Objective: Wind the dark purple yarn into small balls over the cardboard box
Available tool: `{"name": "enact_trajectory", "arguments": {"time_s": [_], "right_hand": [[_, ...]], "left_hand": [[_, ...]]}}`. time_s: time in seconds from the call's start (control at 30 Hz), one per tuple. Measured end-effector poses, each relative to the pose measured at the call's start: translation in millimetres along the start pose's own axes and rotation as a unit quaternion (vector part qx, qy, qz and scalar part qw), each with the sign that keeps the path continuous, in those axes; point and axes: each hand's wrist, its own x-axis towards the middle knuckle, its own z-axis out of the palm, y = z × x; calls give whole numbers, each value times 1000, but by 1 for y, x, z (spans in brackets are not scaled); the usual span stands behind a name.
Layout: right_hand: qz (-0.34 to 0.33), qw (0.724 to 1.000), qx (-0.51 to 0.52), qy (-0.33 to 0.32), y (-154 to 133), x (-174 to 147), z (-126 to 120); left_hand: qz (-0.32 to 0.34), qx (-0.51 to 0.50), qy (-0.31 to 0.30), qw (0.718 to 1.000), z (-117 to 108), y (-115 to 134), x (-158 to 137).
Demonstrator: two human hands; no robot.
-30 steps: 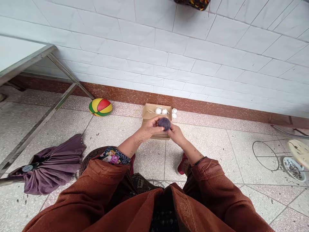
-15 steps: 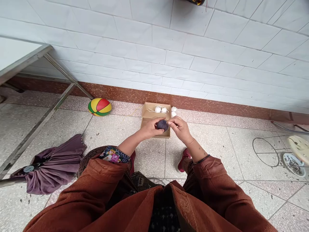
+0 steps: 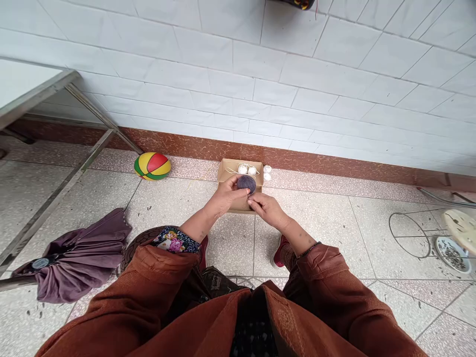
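Note:
A ball of dark grey-purple yarn (image 3: 246,184) is gripped in my left hand (image 3: 225,195), with the fingers behind it and the thumb across its front. Just below and to the right of the ball, my right hand (image 3: 268,208) is closed in a pinch, apparently on the yarn's strand, which is too thin to see clearly. Both hands are over an open cardboard box (image 3: 225,168) on the floor. Inside its far part lie two white yarn balls (image 3: 247,169) with loose pale strands. More white balls (image 3: 267,172) sit beside the box's right edge.
A coloured ball (image 3: 152,165) rests near the wall at left, beside a metal-framed table (image 3: 70,74). A folded purple umbrella (image 3: 85,258) lies on the floor. To the right are a wire stand (image 3: 409,233) and a white dish (image 3: 452,254) of dark bits.
My right hand has moved down and left around the yarn ball, from its right side to below it. My left hand has turned the ball and shifted it slightly up and left.

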Motion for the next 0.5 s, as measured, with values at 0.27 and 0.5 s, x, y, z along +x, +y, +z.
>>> {"name": "enact_trajectory", "arguments": {"time_s": [0.27,0.5], "right_hand": [[-21,993,30,114,-14,3,-29],[104,977,47,180,16,12,-15]], "left_hand": [[12,161,-38,986,-4,-3,-3],[-16,-6,-200,980,2,2,-11]]}}
